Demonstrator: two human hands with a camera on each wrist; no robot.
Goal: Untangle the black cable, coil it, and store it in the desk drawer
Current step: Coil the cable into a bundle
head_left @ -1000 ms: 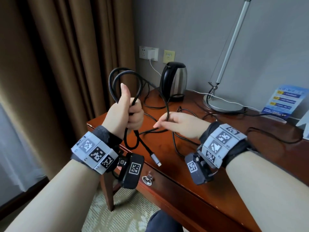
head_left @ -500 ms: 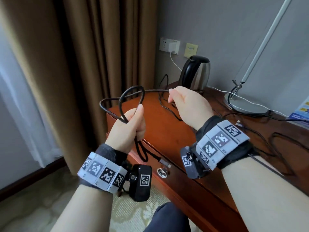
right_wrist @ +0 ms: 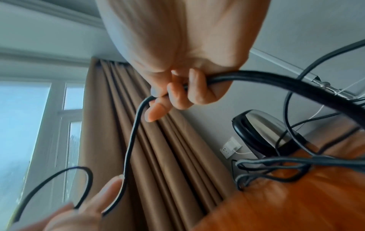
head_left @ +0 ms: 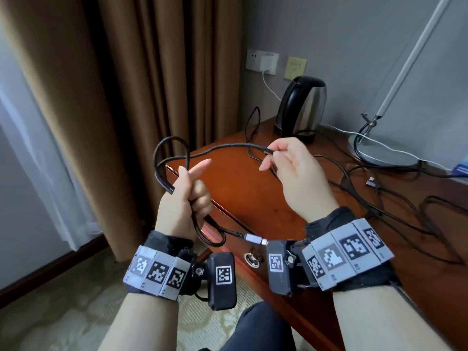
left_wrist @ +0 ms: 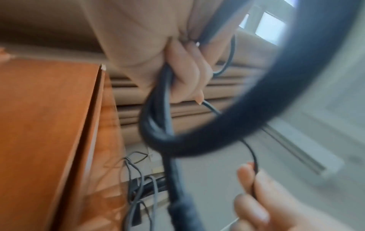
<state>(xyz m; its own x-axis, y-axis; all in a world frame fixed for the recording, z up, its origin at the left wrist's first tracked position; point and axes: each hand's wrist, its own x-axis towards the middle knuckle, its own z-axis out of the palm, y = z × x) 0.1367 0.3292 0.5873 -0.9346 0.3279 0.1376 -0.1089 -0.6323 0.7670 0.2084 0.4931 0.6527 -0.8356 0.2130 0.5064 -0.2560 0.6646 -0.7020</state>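
My left hand (head_left: 188, 196) grips several loops of the black cable (head_left: 162, 153) in its fist above the desk's left corner, index finger and thumb sticking out. Below the fist a small loop hangs, ending in a silver plug (head_left: 254, 239). A strand runs right from the loops to my right hand (head_left: 286, 163), which pinches it above the desk (head_left: 243, 196). From there the black cable (right_wrist: 276, 79) trails on over the desk. In the left wrist view curled fingers (left_wrist: 185, 73) wrap the cable (left_wrist: 156, 125). The drawer front with its keyhole (head_left: 250, 259) sits shut below.
A steel kettle (head_left: 302, 107) stands at the desk's back, a lamp base (head_left: 382, 153) to its right. More black cables (head_left: 405, 211) sprawl over the desk's right side. Brown curtains (head_left: 141, 97) hang left of the desk. A white charger (head_left: 267, 63) sits in the wall socket.
The view has swung left. My left hand has tipped the loops over sideways. My right hand has lifted off the desk and drawn a strand of cable up and to the right.
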